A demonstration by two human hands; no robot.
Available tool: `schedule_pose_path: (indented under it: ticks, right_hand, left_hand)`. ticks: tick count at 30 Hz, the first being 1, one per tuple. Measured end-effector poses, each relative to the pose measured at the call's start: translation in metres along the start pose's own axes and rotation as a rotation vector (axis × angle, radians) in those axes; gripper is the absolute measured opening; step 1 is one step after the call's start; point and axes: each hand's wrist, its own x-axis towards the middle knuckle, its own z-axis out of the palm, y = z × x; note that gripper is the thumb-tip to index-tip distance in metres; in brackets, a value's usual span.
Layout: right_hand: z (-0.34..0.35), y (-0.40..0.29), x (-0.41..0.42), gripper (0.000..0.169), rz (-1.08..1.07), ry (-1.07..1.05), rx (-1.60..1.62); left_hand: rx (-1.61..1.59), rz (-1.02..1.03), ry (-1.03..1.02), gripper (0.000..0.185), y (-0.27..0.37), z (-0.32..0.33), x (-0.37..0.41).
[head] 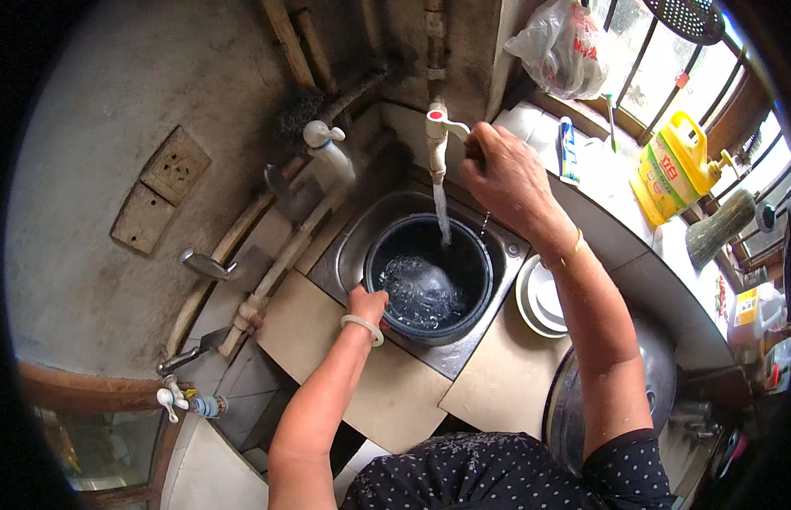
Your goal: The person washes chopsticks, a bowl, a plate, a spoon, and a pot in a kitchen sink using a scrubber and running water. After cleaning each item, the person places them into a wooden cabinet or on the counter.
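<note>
A dark round pot point(477, 306) sits in the stainless steel sink point(344, 260), with splashing water inside. My left hand point(368, 305) grips its rim at the lower left; a pale bangle is on that wrist. Water runs into the pot from a white plastic tap point(437, 143) with a red dot on top. At the tip of the tap's lever is my right hand point(507, 172), its fingers curled; they hide the lever's end. A ball chain hangs just below this hand. Stacked white bowls point(537, 296) stand right of the sink, beneath my right forearm.
On the tiled ledge at right are a toothpaste tube point(568, 150), a yellow detergent jug point(673, 167) and a green gourd point(721, 228). A large metal lid point(564, 408) lies near my right elbow. Pipes and a second white tap point(324, 135) line the left wall.
</note>
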Motion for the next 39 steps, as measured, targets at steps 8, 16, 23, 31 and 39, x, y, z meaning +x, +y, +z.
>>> schedule_pose_path:
  ticks: [8,16,23,31,39]
  right_hand:
    - [0.035,-0.013,0.009,0.02,-0.105,-0.08,0.239]
    - [0.037,0.008,-0.102,0.041,0.112,-0.35,0.915]
    - [0.01,-0.033,-0.204,0.032,0.151,-0.539,0.923]
    - [0.011,-0.058,-0.275,0.037,0.211,-0.578,0.803]
    - [0.036,-0.072,-0.282,0.037,0.095,-0.784,0.574]
  left_hand:
    - [0.052,0.119,0.035,0.014,-0.023,-0.01,0.009]
    - [0.032,0.183,-0.06,0.021,-0.019,-0.037,-0.057]
    - [-0.059,0.028,-0.169,0.031,-0.022,-0.066,-0.134]
    - [-0.081,0.076,-0.175,0.04,-0.078,-0.09,-0.168]
    - [-0.084,-0.031,-0.183,0.034,-0.122,-0.097,-0.169]
